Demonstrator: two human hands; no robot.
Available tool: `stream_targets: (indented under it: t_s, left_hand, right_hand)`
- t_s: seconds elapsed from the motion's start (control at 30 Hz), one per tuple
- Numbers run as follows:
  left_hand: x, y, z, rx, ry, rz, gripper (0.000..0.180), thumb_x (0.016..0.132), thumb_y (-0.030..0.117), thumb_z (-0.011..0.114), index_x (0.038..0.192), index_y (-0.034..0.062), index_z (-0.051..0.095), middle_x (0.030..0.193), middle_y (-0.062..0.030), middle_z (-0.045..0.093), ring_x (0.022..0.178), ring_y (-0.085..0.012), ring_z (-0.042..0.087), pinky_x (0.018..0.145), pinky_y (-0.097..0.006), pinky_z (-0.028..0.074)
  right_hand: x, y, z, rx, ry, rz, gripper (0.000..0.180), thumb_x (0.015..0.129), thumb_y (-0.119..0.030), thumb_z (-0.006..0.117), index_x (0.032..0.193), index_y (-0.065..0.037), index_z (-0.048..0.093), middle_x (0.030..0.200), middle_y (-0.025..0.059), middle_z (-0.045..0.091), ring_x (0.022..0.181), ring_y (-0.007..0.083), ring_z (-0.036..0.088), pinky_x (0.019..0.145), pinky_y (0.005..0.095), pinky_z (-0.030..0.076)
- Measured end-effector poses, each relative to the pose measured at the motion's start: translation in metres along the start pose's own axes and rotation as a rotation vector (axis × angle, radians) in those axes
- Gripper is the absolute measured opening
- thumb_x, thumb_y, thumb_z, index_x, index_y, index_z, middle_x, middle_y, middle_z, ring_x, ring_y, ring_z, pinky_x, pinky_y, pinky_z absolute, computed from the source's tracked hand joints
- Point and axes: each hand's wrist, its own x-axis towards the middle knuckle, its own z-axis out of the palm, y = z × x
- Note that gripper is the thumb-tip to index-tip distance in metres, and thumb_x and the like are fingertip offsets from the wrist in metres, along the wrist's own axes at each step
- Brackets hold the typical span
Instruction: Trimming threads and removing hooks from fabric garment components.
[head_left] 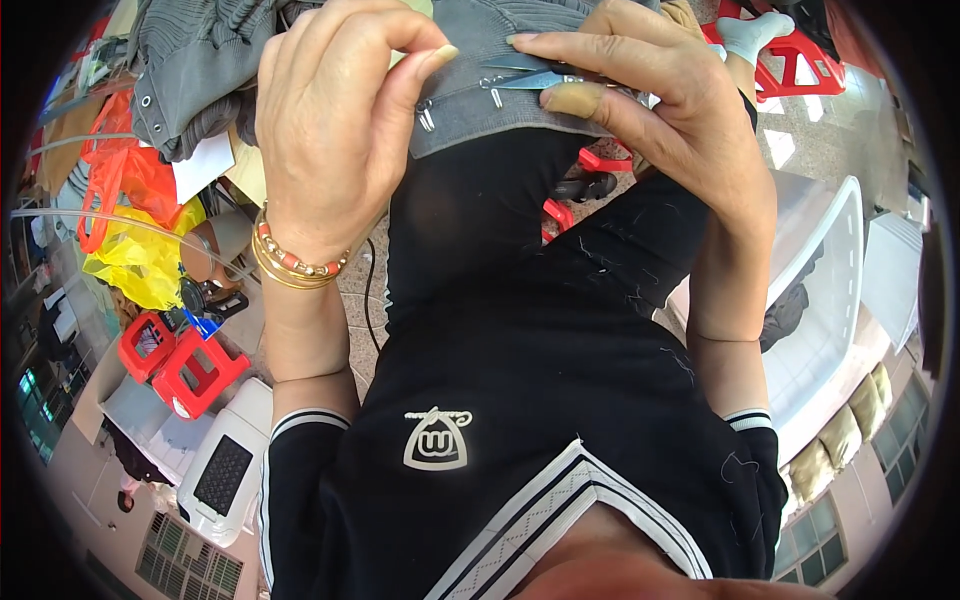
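A grey ribbed knit garment (470,125) lies over my lap at the top of the view. Small silver metal fasteners (427,116) show along its band. My right hand (675,115) grips a pair of thread snips (530,80), their pointed blades aimed left, just above the fabric and close to a fastener. To the left, my left hand (335,130) is raised over the garment with thumb and forefinger pressed together. Whatever is in that pinch, if anything, is too small to make out. The fingers partly hide the garment's upper part.
More grey knitwear (200,70) is heaped at the upper left. Below it hang an orange-red plastic bag (130,150) and a yellow bag (140,265). Red stools (200,370) stand lower left. A white bin (825,300) is on the right; a socked foot (755,35) rests upper right.
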Motion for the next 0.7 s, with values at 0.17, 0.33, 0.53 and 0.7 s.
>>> stream_targets:
  t_s: [0.17,0.33,0.53,0.7]
  left_hand:
    - [-0.003,-0.001,0.004,-0.074,0.058,-0.022,0.007,0.085,0.002,0.063,0.092,0.0028,0.061,0.092,-0.0082,0.063,0.085,-0.0227,0.06,0.079,-0.03,0.045]
    - [-0.003,0.001,0.007,-0.109,0.071,-0.027,0.007,0.086,0.002,0.063,0.092,0.0018,0.061,0.092,-0.0083,0.063,0.085,-0.0218,0.06,0.079,-0.029,0.045]
    - [-0.005,0.002,0.008,-0.108,0.076,-0.044,0.006,0.086,0.002,0.063,0.092,0.0009,0.061,0.092,-0.009,0.063,0.086,-0.0209,0.06,0.079,-0.028,0.045]
    - [-0.007,0.002,0.008,-0.199,0.154,-0.114,0.007,0.087,0.001,0.061,0.094,-0.0006,0.062,0.095,-0.0096,0.063,0.086,-0.0177,0.059,0.077,-0.026,0.045]
  right_hand:
    - [0.004,-0.002,0.0,0.004,-0.018,0.011,0.035,0.079,-0.011,0.073,0.112,-0.005,0.067,0.075,0.0069,0.053,0.065,0.0177,0.053,0.059,0.029,0.042]
    - [0.007,-0.005,-0.001,-0.009,-0.038,-0.005,0.032,0.079,-0.01,0.073,0.11,-0.003,0.068,0.074,0.0069,0.053,0.063,0.0175,0.053,0.057,0.0293,0.042]
    - [0.015,0.014,0.011,-0.011,-0.031,-0.036,0.028,0.079,-0.01,0.073,0.105,-0.002,0.069,0.072,0.0067,0.053,0.062,0.0172,0.053,0.055,0.029,0.042]
    - [0.006,0.005,0.005,0.057,0.073,-0.076,0.026,0.077,-0.009,0.074,0.102,-0.002,0.07,0.07,0.0058,0.056,0.062,0.0158,0.053,0.055,0.0279,0.041]
